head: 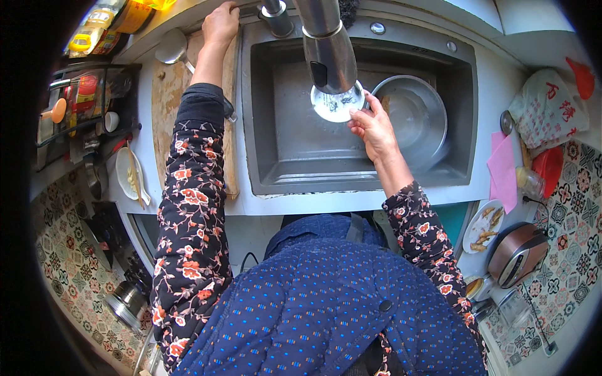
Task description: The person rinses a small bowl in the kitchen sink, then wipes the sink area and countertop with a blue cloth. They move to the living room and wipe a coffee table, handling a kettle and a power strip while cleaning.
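Note:
My right hand [375,129] pinches the rim of a small white dish [329,110] with dark printed marks, over the sink [305,145]. The dish sits beneath the head of a metal faucet [331,61], which hides part of it. Just right of the dish, a large round metal basin [414,113] stands in the sink. My left hand [221,24] reaches to the back of the counter beside the faucet base [277,19]. Its fingers are curled, and whatever they touch is hidden. Under my left forearm lie a wooden cutting board [164,98] and a metal ladle [171,47].
At left stand a black rack [94,105] with bottles and a white spoon-shaped dish [131,176] holding chopsticks. On the right are a plate of food [483,225], a brown appliance [517,256], a pink cloth [502,169] and a plastic bag [548,110].

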Demonstrator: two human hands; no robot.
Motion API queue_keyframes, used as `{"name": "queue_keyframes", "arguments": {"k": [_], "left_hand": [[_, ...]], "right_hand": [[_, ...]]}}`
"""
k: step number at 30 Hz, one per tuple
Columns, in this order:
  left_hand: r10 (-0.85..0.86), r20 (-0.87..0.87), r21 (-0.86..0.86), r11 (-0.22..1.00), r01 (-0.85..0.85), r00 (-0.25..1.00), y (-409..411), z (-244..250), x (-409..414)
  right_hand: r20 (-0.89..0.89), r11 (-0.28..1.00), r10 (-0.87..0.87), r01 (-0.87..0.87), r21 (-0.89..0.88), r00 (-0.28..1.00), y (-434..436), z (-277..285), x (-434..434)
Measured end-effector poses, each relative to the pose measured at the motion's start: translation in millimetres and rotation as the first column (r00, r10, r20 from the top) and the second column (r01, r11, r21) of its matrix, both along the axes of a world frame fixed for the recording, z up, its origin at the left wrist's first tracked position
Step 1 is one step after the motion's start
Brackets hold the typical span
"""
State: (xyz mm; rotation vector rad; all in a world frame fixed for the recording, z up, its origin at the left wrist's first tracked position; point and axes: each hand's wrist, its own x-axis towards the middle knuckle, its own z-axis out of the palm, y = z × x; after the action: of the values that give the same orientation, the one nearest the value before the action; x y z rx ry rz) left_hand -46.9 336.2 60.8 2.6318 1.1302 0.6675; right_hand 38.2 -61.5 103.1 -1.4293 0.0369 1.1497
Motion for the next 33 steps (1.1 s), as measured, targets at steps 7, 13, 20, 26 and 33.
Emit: {"name": "queue_keyframes", "arguments": {"k": [7,13,20,26,33], "left_hand": [[0.136,-0.073,-0.038,0.99,-0.139,0.988,-23,10,-1],[-0.084,0.29,-0.043,0.994,0.101,0.953,-114,32,-38],[-0.401,-0.159,-0.14,0.914,0.382,0.902,-281,36,-66],[-0.449,-0.248,-0.12,0.894,0.432,0.858,-288,12,-38],[-0.34,-0.422,-0.182,0.94,0.289,0.841,-292,6,-43]], "right_hand": [[-0.033,1.0,0.008,-0.008,-0.003,0.999,-8,-11,-3],[-0.074,1.0,0.016,-0.015,0.019,0.997,-12,-23,-9],[-0.094,0.999,0.031,-0.027,0.047,0.995,-12,-34,-16],[-0.084,0.999,0.0,0.004,0.046,0.996,-17,-44,-20],[-0.047,1.0,0.018,-0.018,0.009,0.999,-18,-50,-14]]}}
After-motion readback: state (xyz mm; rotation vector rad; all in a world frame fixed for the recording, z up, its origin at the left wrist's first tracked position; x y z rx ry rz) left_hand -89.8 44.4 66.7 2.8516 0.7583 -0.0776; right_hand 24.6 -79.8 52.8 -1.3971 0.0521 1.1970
